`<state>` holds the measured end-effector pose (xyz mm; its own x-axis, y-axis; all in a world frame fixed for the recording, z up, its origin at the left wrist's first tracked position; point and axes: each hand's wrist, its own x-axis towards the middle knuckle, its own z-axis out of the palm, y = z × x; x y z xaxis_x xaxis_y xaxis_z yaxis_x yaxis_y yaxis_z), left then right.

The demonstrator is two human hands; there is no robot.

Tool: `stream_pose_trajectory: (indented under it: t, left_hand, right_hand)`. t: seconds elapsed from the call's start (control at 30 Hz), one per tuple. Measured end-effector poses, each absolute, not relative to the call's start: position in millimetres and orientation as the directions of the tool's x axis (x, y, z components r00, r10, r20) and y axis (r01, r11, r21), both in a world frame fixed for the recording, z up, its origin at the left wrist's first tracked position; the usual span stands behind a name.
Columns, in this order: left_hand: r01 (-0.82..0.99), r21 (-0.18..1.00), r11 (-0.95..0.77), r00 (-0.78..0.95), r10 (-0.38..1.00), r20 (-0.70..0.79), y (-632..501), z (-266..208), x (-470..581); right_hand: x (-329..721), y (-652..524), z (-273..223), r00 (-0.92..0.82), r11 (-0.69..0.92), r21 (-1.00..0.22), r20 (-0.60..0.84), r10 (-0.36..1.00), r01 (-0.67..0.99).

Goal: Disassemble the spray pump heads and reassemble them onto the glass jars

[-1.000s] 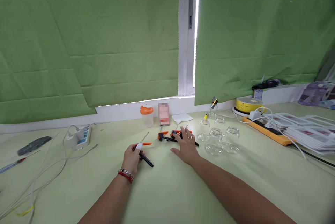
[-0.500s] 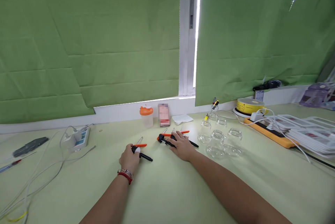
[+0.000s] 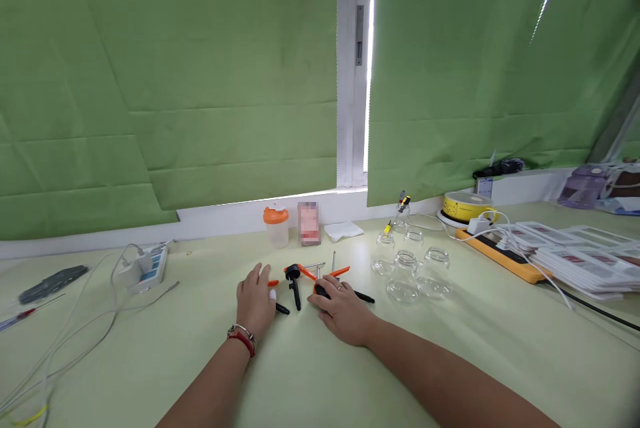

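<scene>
Three black-and-orange pieces with thin metal rods lie on the pale green table; their exact kind I cannot make out. The middle piece (image 3: 296, 289) has a round black head and a black handle pointing towards me, and neither hand touches it. My left hand (image 3: 256, 301) rests over the left piece (image 3: 282, 309), fingers stretched forward and thumb apart, covering most of it. My right hand (image 3: 347, 311) has its fingers curled around the black head of the right piece (image 3: 364, 297), whose black handle sticks out to the right.
Several clear glass jars (image 3: 403, 285) stand right of my right hand. Behind are an orange-lidded cup (image 3: 277, 227), a phone-like panel (image 3: 309, 223) and white paper (image 3: 343, 231). Power strips (image 3: 500, 258) and cables flank both sides; white frames (image 3: 575, 268) are stacked far right.
The middle piece has turned so its handle points towards me. My right hand has come nearer and now grips the right piece; my left hand's fingers have straightened. The view has shifted slightly right.
</scene>
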<state>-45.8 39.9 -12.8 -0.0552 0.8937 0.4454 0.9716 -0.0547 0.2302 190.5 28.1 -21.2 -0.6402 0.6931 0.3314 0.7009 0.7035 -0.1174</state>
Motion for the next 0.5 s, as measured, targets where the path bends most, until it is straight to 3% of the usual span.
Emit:
stream_pose_trajectory:
  t: [0.07, 0.23, 0.4, 0.5]
  left_hand:
    - [0.985, 0.111, -0.133, 0.073, 0.9, 0.429, 41, -11, -38]
    - [0.968, -0.009, -0.25, 0.244, 0.935, 0.257, 58, 0, -30]
    - [0.91, -0.038, -0.413, 0.414, 0.901, 0.126, 72, 12, -30]
    - [0.873, -0.048, -0.485, 0.485, 0.855, 0.185, 65, 14, -27]
  right_hand:
    - [189, 27, -21, -0.619, 0.685, -0.119, 0.34, 0.708, 0.719]
    - [190, 29, -23, -0.587, 0.657, -0.158, 0.331, 0.739, 0.738]
    - [195, 33, -23, -0.573, 0.644, -0.218, 0.312, 0.758, 0.733]
    - [202, 34, -23, -0.567, 0.644, -0.236, 0.321, 0.759, 0.728]
